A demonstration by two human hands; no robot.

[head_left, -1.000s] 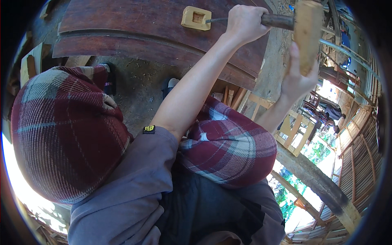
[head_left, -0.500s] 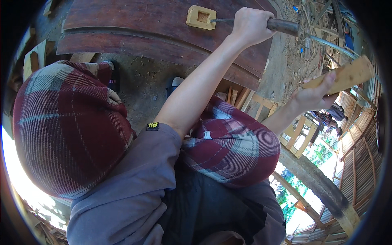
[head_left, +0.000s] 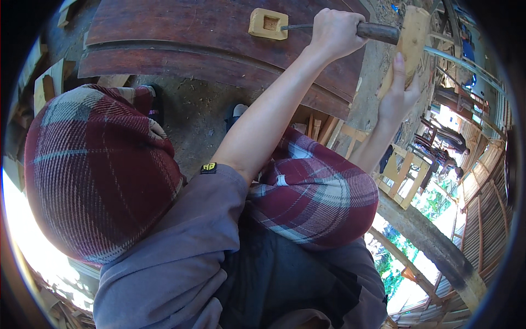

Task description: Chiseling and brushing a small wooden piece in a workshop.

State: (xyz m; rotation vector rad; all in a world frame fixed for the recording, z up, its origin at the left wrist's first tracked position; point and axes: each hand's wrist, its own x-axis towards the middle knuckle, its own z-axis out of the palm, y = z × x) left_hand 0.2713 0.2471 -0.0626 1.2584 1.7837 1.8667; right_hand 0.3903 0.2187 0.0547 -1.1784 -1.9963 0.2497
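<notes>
My left hand [head_left: 337,34] is closed around a chisel [head_left: 379,33], its fist covering part of the tool. The dark wooden handle sticks out to the right, and the thin metal blade points left. The blade's tip reaches the right side of a small pale wooden block [head_left: 254,23], which has a square recess cut in its top face. In my right hand [head_left: 400,94] is a thick, pale wooden club [head_left: 415,34], held upright. Its side appears to meet the butt end of the chisel handle.
The block lies on a reddish-brown wooden panel [head_left: 181,24] with a long groove. Plaid cloth [head_left: 104,175] covers both my knees. Wood offcuts [head_left: 44,90] lie at the far left. A slatted wooden frame [head_left: 405,175] and a dark beam [head_left: 427,236] stand at right.
The wooden club has swung left and turned upright, from out at the right to the end of the chisel handle. My left hand and the block have hardly moved.
</notes>
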